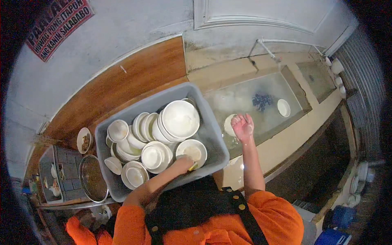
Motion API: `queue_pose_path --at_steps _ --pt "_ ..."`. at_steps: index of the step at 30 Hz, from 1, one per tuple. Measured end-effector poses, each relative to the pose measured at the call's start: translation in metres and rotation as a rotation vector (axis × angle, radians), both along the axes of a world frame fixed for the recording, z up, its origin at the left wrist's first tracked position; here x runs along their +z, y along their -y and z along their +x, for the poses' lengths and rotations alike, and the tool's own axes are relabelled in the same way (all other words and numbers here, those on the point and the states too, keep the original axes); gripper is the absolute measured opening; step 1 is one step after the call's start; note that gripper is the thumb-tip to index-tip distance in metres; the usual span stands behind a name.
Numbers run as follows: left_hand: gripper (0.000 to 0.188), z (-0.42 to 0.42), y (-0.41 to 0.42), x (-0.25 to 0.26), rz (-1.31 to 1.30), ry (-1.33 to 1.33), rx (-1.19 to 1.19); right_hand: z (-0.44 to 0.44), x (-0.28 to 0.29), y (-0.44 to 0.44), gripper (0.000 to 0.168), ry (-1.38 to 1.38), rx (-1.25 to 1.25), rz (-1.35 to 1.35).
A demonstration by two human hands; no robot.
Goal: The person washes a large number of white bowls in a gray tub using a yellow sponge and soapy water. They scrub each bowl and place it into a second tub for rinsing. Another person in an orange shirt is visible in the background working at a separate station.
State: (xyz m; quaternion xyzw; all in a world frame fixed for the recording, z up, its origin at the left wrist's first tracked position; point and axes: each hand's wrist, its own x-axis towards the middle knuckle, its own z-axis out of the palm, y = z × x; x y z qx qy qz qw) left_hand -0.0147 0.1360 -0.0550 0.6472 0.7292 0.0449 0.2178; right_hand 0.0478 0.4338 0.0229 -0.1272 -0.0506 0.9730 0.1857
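A grey plastic tub (214, 159) holds stacks of used white bowls (180, 119). My left hand (184, 163) reaches in at the tub's near side, over a white bowl (196, 150) with residue in it; a bit of yellow and green shows at the fingers. Whether the fingers grip the bowl or the yellow item is unclear. Above the water of a sink basin (294, 88), to the tub's right, is my right hand (243, 127), wet, its fingers curled and nothing seen in them. Just left of it lies a white bowl (229, 125), partly covered by that hand.
Another white bowl (284, 107) and a dark mesh-like clump (262, 101) are in the basin. A white pipe (291, 41) runs behind it. Left of the tub are a bowl with scraps (84, 140), a round metal tray (93, 177) and a grey crate (69, 171). Another person's orange sleeve (79, 231) shows lower left.
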Motion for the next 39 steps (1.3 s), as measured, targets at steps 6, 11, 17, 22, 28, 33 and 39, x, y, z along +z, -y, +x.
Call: queue_pose_path --at_steps 6,11,17,22,28,33,39 --pt "0.008 0.005 -0.011 0.008 -0.173 -0.013 -0.018 0.005 0.011 0.031 0.015 0.042 0.118 0.258" --pt "0.020 0.006 -0.020 0.032 -0.218 0.040 -0.019 0.006 0.035 0.053 0.011 -0.061 0.243 0.279" --pt "0.055 0.010 -0.025 -0.008 0.169 0.346 0.453 -0.002 0.059 0.075 0.010 -0.166 0.343 0.157" --pt "0.051 0.019 -0.024 0.009 0.154 0.419 0.522 -0.004 0.070 0.084 0.010 -0.168 0.398 0.167" --pt "0.043 0.023 -0.020 0.008 0.271 0.569 0.582 -0.006 0.082 0.097 0.012 -0.270 0.444 0.268" --pt "0.047 0.026 -0.015 0.011 0.284 0.636 0.710 -0.004 0.082 0.105 0.013 -0.288 0.500 0.242" --pt "0.035 -0.015 0.006 0.085 0.563 1.846 1.151 -0.016 0.034 0.106 0.024 0.204 0.370 0.924"
